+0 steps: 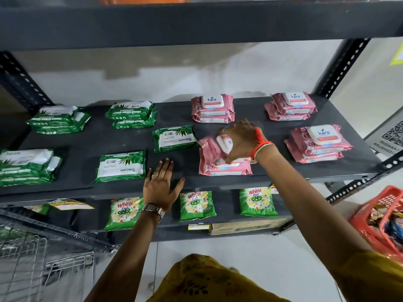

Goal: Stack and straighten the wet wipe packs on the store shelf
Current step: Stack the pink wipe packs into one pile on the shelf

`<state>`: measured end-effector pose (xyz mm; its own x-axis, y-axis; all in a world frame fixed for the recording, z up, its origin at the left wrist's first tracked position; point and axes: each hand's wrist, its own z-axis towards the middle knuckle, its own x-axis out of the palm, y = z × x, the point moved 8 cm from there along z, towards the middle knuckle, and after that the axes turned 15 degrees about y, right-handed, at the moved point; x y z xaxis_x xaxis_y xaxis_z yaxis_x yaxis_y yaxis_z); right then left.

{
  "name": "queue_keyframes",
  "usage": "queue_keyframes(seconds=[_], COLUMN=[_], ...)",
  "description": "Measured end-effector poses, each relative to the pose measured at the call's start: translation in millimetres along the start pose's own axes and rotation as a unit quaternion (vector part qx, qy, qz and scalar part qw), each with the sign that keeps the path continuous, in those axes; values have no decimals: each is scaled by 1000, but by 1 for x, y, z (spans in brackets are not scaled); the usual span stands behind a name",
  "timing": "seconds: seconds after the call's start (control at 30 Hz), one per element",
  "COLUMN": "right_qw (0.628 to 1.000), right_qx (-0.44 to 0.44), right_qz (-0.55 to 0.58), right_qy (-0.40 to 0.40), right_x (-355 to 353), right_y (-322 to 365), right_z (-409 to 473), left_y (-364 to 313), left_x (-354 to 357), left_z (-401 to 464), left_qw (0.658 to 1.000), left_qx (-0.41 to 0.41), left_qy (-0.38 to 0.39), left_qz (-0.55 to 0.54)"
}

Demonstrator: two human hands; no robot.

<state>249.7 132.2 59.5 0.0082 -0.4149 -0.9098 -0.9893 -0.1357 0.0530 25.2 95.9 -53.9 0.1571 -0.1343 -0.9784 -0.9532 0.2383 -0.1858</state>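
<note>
On the dark shelf (122, 136) lie green Origami wipe packs and pink Kara wipe packs. My right hand (241, 141) grips a blurred pink pack (212, 148) tilted on top of another pink pack (226, 170) near the shelf front. Pink stacks sit at the back (212, 109), back right (291, 105) and right (318, 143). Two green packs lie label side down, one mid-shelf (174, 138) and one at the front (121, 166). Green stacks stand at back left (57, 119), back centre (132, 114) and front left (27, 166). My left hand (162, 185) rests flat on the shelf's front edge, fingers spread.
Below, a lower shelf holds green Wheel detergent packets (197, 205) and a cardboard box (246, 225). A red basket (383, 221) with goods stands at the right. A wire rack (32, 264) is at lower left. An upper shelf board (196, 22) overhangs.
</note>
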Motion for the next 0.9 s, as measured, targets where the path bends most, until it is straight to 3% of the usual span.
queue_keyframes(seconds=[0.17, 0.3, 0.43, 0.57, 0.7, 0.8, 0.9], right_qw=[995, 996, 1000, 981, 980, 960, 968], right_qx=[2, -31, 2, 105, 173, 237, 194], right_qz=[-86, -85, 15, 136, 100, 146, 154], right_qy=[51, 21, 10, -91, -13, 4, 41], right_x=[14, 13, 10, -16, 1, 16, 18], right_y=[18, 21, 5, -13, 6, -5, -1], right_z=[-7, -13, -25, -46, -26, -16, -13], left_y=[-1, 0, 0, -6, 2, 2, 1], left_x=[0, 0, 1, -2, -1, 2, 1], left_z=[-3, -4, -3, 0, -3, -5, -4], left_qw=[1000, 1000, 1000, 1000, 1000, 1000, 1000], left_qx=[8, 9, 13, 24, 15, 12, 15], left_qy=[1, -2, -1, 5, 2, 3, 1], left_qz=[0, 3, 6, 6, 10, 8, 2])
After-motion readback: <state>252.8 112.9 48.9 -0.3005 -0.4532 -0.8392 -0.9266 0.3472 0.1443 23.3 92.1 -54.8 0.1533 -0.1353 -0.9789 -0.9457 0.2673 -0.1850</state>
